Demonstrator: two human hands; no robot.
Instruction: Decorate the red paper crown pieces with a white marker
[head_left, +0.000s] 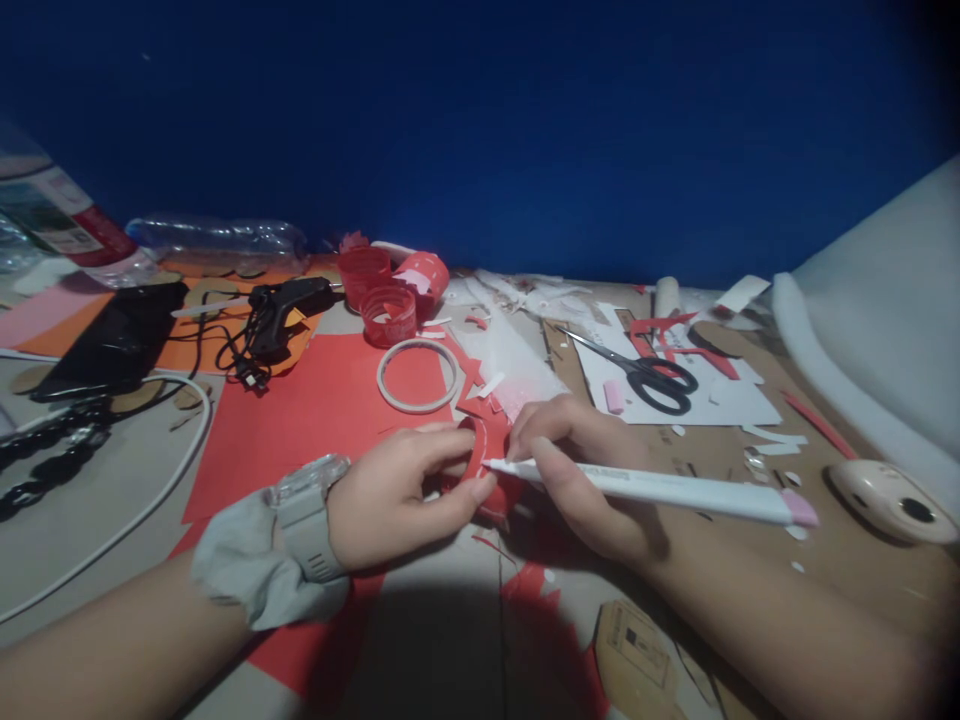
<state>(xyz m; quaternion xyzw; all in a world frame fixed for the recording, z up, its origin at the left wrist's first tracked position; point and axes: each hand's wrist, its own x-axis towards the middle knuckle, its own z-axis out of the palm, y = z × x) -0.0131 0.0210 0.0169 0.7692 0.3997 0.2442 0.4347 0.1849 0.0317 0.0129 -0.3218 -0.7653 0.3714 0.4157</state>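
The left hand comes in from the lower left, with its back turned upward and its wrist almost flat. Around this wrist are a grey wristwatch with a wide strap and a pale grey-green gathered cloth band. Its grip is pinching a small curved red piece, with the thumb at the near side and the fingers at the far side. The right hand comes from the lower right, and its forearm is slanting inward. Its grip is pressed together on a slim white marker pen with a pink end; the thumb lies over the barrel and the index finger is bent above it. The pen is almost level, and its narrow tip points left, at the curved red piece. Whether the tip presses on the surface, I cannot tell.

The curved red piece is between the two hands, near the middle of the table. It is plain red, and a thin whitish curved line runs along its visible face. The fingers hide much of it, so its full shape is not clear.

Just beyond the left hand, a ring-shaped roll of whitish tape lies on a large flat red paper sheet. Beyond the right hand, black-handled metal scissors rest on white paper.
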